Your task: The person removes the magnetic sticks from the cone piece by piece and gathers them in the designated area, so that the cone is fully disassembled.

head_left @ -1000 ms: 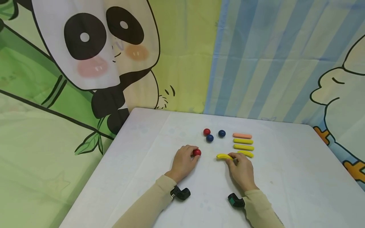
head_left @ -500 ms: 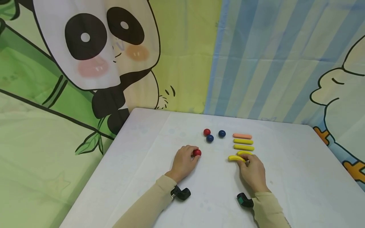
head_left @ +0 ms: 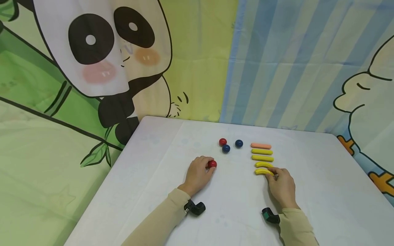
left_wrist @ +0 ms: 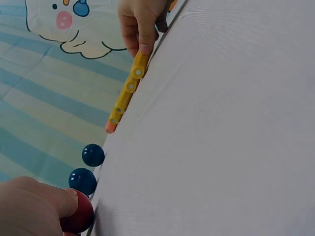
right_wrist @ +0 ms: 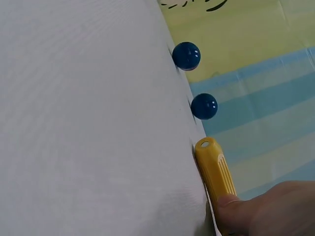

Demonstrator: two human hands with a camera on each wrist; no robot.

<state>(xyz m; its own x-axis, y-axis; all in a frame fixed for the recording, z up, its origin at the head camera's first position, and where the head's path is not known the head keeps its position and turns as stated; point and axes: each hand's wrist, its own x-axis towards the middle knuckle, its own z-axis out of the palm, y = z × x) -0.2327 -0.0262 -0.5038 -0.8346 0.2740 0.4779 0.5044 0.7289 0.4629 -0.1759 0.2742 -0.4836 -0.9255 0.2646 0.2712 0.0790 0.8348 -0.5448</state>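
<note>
At the right of the head view my right hand point(head_left: 281, 184) pinches the right end of a curved yellow banana-shaped piece point(head_left: 261, 172). Its free end in the right wrist view point(right_wrist: 210, 157) shows a small hole and ridges along the side. Just beyond it lies a second curved yellow piece point(head_left: 262, 164). My left hand point(head_left: 197, 173) rests on the table with thumb and fingers round a shiny red ball point(head_left: 212, 164); the left wrist view shows the thumb pressed on this ball point(left_wrist: 81, 216).
Beyond the curved pieces lie two straight yellow sticks point(head_left: 262, 158) and an orange-pink stick point(head_left: 261, 146) in a column. Another red ball point(head_left: 223, 141) and two dark blue balls point(head_left: 226, 148) sit left of them. A printed cloth point(head_left: 197, 61) hangs behind the white table point(head_left: 172, 143).
My right hand has moved right with the curved yellow piece, which now lines up below the other curved one. The left hand and its red ball have stayed put.
</note>
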